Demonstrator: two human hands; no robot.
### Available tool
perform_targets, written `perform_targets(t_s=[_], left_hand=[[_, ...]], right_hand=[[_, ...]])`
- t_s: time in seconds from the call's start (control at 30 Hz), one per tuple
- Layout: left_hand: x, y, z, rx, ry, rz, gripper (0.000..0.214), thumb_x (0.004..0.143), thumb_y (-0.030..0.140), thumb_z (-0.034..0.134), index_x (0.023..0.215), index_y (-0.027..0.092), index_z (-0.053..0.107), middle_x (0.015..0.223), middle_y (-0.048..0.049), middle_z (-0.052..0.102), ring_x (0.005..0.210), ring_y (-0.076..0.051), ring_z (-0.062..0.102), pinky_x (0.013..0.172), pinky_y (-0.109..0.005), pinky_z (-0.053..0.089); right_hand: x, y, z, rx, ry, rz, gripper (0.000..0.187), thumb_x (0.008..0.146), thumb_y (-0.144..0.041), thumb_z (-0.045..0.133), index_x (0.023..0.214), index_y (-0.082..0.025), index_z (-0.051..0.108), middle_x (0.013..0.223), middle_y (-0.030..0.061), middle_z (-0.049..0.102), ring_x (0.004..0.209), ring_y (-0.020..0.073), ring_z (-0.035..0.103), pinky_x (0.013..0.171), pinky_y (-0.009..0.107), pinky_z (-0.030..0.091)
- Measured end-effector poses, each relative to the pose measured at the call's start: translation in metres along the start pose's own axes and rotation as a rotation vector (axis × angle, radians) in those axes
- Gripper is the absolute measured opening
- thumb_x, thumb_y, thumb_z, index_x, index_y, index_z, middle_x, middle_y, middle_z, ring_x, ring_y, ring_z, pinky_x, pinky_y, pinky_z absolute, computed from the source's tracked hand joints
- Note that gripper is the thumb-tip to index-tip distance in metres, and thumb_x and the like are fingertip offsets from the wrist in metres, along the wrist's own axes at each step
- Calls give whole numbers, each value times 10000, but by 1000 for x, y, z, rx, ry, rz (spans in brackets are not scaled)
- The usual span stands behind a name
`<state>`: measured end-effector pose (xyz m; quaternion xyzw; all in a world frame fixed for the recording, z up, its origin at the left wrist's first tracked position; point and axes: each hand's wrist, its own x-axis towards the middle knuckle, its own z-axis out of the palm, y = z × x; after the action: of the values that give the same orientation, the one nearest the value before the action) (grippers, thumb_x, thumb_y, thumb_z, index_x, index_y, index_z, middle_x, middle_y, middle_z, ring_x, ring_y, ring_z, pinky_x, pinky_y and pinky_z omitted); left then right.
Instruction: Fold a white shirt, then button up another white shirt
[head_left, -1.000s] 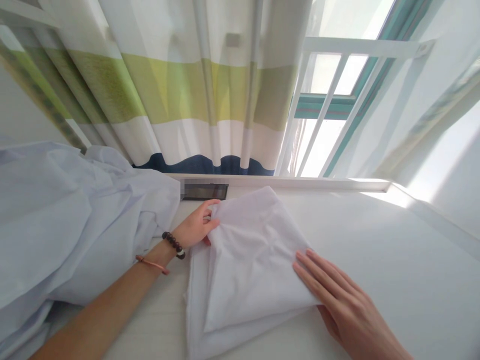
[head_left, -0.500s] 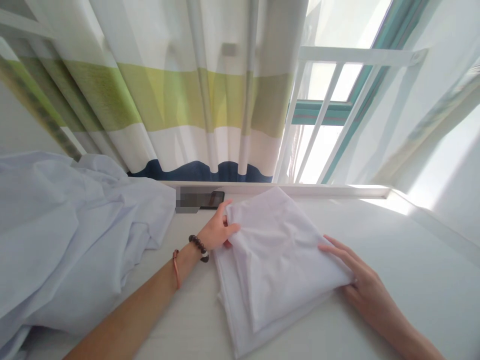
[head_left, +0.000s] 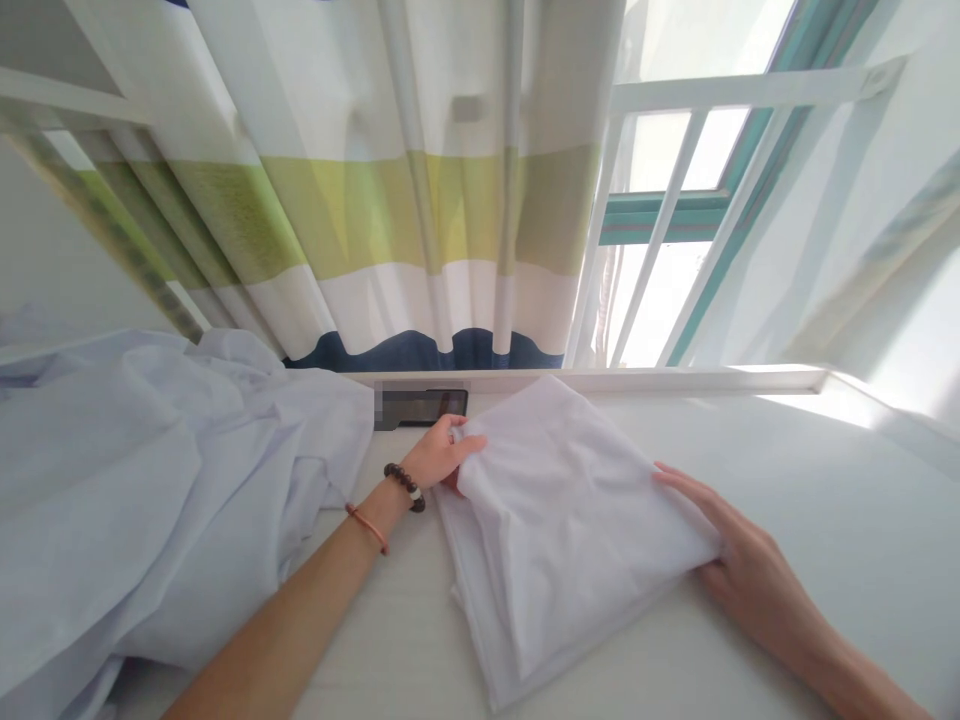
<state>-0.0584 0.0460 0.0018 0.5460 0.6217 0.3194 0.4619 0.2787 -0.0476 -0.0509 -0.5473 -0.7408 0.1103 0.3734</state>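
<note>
A folded white cloth [head_left: 570,520] lies in layers on the white surface, its corners not quite lined up. At its upper left edge, my left hand [head_left: 442,455] pinches the fabric, thumb on top and the other fingers partly hidden under the layers. A dark beaded bracelet and a copper-coloured band circle that wrist. My right hand [head_left: 739,540] holds the right edge, its fingers stretched along the top and its thumb at the lower side. Whether the cloth is a garment I cannot tell.
A large crumpled white cloth [head_left: 187,500] is heaped on the left. Behind my left hand lies a dark phone [head_left: 420,408], partly blurred out. A low white ledge [head_left: 637,381] borders the far side, with a striped curtain [head_left: 427,210] and white railing [head_left: 750,92] beyond.
My view has turned slightly, so the scene sits further right. My left hand has drawn its fingers in a little at the cloth's edge; both hands stay on the cloth.
</note>
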Motion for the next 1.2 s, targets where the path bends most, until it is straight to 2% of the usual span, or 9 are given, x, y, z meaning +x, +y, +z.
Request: perform_targets(t_s=[0.17, 0.3, 0.5, 0.63, 0.73, 0.9, 1.0, 1.1, 1.2], left_hand=[[-5, 8, -9, 14, -53, -16, 493, 679, 324, 717, 1074, 178, 461, 683, 19, 619, 548, -171, 624, 440, -229, 461], [-16, 20, -7, 7, -143, -61, 446, 639, 341, 718, 980, 187, 475, 699, 9, 646, 648, -208, 653, 515, -273, 520], [-16, 23, -4, -52, -79, 14, 479, 589, 439, 775, 912, 181, 532, 793, 4, 654, 705, -185, 626, 565, -251, 479], [-13, 24, -4, -260, -86, 23, 502, 508, 365, 842, 868, 158, 561, 838, -13, 659, 743, -166, 621, 653, -250, 476], [-14, 27, -6, -369, -76, 15, 499, 498, 323, 851, 848, 166, 533, 804, 6, 636, 696, -133, 598, 631, -235, 476], [-13, 17, -9, -165, -119, 16, 531, 526, 367, 820, 926, 192, 518, 890, -11, 618, 731, -168, 610, 587, -259, 495], [-11, 9, -8, -64, -107, 19, 569, 537, 398, 803, 996, 182, 546, 1030, -68, 594, 855, -229, 619, 584, -272, 505], [-11, 8, -6, -26, -66, 42, 572, 543, 393, 801, 1025, 190, 570, 1113, -94, 577, 972, -275, 598, 567, -253, 494], [-13, 10, -2, -53, -79, 54, 575, 557, 366, 799, 1050, 199, 555, 1061, -80, 608, 879, -252, 627, 547, -251, 494]], right_hand=[[6, 7, -12, 139, 1, 225, 582, 634, -109, 462, 1176, -251, 620, 1110, -1, 712, 1039, 213, 655, 837, 258, 521], [9, 12, -22, 207, -34, 226, 496, 681, -113, 465, 1119, -246, 654, 1104, -4, 714, 1046, 203, 652, 858, 251, 511], [5, 19, -23, 10, -46, -15, 542, 736, -104, 472, 1252, -258, 531, 1227, 45, 632, 1112, 225, 610, 877, 317, 520], [4, 12, -27, -159, 0, -302, 582, 804, -78, 461, 1339, -307, 467, 1432, 79, 419, 1245, 255, 488, 931, 402, 495], [5, 9, -32, -249, -11, -458, 589, 849, -63, 435, 1372, -334, 437, 1434, 71, 419, 1284, 269, 425, 975, 464, 450], [4, 15, -33, -372, -99, -466, 576, 861, -16, 369, 1341, -315, 472, 1398, 53, 480, 1278, 253, 424, 980, 486, 436], [1, 10, -30, -424, -54, -487, 499, 865, -67, 441, 1324, -256, 496, 1435, 96, 432, 1293, 282, 409, 1018, 532, 388], [-6, -11, -21, -437, -14, -561, 491, 848, -124, 538, 1326, -223, 498, 1453, 126, 403, 1304, 290, 401, 1062, 549, 327], [-13, -42, -7, -399, -54, -670, 553, 793, -25, 506, 1314, -210, 516, 1439, 116, 434, 1312, 263, 399, 1073, 509, 321]])
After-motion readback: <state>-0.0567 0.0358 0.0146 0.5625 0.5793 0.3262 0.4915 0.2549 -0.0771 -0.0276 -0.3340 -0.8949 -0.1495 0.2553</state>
